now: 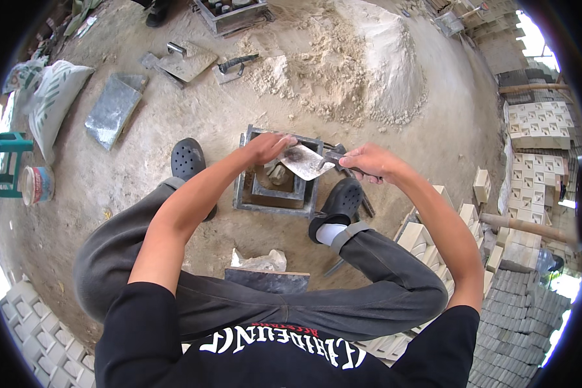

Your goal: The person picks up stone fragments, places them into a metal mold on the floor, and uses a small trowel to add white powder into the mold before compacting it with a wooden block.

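Gripping the trowel (306, 166) by its handle, my right hand (372, 165) has its fingers curled closed around it; the pale, grey-smudged blade is over the upper right part of the large square frame (271, 209), between my two hands; my left hand (273, 147) is at the blade's left end, above the frame's upper edge, though I cannot tell whether its fingers pinch the metal or only rest against it; a smaller frame (278, 193) sits inside the larger one; my left clog (187, 158) and right clog (344, 198) stand either side; beyond are a pale powder heap (391, 71) and, leftward, a flat grey slab (115, 108).
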A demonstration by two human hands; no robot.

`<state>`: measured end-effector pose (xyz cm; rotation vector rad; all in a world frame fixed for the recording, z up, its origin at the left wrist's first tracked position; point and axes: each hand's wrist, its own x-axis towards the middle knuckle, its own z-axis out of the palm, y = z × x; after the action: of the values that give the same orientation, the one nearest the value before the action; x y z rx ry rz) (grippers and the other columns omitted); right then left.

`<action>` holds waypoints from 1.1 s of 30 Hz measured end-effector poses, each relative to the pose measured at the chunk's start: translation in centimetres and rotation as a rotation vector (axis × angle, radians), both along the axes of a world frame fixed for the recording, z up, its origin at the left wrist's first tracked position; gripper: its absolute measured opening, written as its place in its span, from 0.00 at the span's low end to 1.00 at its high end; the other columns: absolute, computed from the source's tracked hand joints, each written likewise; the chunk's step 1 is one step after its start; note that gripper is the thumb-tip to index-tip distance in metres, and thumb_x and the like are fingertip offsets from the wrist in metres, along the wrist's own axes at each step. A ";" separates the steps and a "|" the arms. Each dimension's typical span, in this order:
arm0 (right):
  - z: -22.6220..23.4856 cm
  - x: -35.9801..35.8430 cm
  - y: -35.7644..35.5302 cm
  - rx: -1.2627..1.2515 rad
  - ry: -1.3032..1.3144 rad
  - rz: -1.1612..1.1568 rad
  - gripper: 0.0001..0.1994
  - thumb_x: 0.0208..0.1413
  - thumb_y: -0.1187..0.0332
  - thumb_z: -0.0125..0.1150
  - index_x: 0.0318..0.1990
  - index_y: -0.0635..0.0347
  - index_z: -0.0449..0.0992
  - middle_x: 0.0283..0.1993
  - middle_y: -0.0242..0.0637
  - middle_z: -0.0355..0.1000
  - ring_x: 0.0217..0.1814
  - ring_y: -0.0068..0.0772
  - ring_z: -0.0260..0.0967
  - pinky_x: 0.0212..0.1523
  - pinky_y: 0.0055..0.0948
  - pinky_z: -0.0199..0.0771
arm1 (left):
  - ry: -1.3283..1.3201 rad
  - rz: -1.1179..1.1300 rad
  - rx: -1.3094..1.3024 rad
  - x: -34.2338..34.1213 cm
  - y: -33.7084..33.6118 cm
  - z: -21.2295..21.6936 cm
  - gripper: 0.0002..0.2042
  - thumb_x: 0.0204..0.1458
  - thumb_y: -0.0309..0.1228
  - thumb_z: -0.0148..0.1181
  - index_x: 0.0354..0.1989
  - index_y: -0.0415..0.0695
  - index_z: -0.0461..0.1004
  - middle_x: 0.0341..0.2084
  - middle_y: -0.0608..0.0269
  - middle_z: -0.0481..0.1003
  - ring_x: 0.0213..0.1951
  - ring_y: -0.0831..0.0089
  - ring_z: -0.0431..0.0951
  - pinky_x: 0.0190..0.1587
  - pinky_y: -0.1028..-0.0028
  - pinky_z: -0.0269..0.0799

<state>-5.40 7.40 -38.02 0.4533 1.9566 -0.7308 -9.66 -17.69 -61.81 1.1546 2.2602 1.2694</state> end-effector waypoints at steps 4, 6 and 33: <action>0.1 2.3 0.8 0.024 0.090 0.038 0.13 0.59 0.55 0.59 0.38 0.53 0.80 0.20 0.27 0.68 0.12 0.18 0.55 0.13 0.25 0.51 | -0.166 0.219 0.063 1.6 -0.9 1.9 0.21 0.66 0.34 0.34 0.53 0.37 0.75 0.55 0.44 0.72 0.59 0.44 0.69 0.63 0.59 0.63; -0.6 2.8 0.2 -0.018 0.099 0.018 0.13 0.59 0.55 0.59 0.40 0.53 0.80 0.20 0.27 0.68 0.12 0.18 0.54 0.12 0.25 0.50 | 0.055 0.269 0.069 1.4 -2.0 1.1 0.23 0.66 0.37 0.35 0.58 0.36 0.71 0.60 0.46 0.69 0.65 0.49 0.63 0.68 0.60 0.56; -16.5 -3.6 11.4 0.163 0.532 -0.205 0.17 0.58 0.55 0.58 0.42 0.60 0.82 0.17 0.38 0.69 0.13 0.27 0.66 0.15 0.32 0.65 | 0.305 0.322 -0.379 7.3 -3.8 1.2 0.36 0.61 0.48 0.44 0.71 0.36 0.48 0.71 0.45 0.48 0.74 0.53 0.40 0.73 0.54 0.31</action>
<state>-8.96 18.82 -54.49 0.6109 2.5065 -0.8911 -2.34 -21.45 -60.65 0.9194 2.8431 0.7398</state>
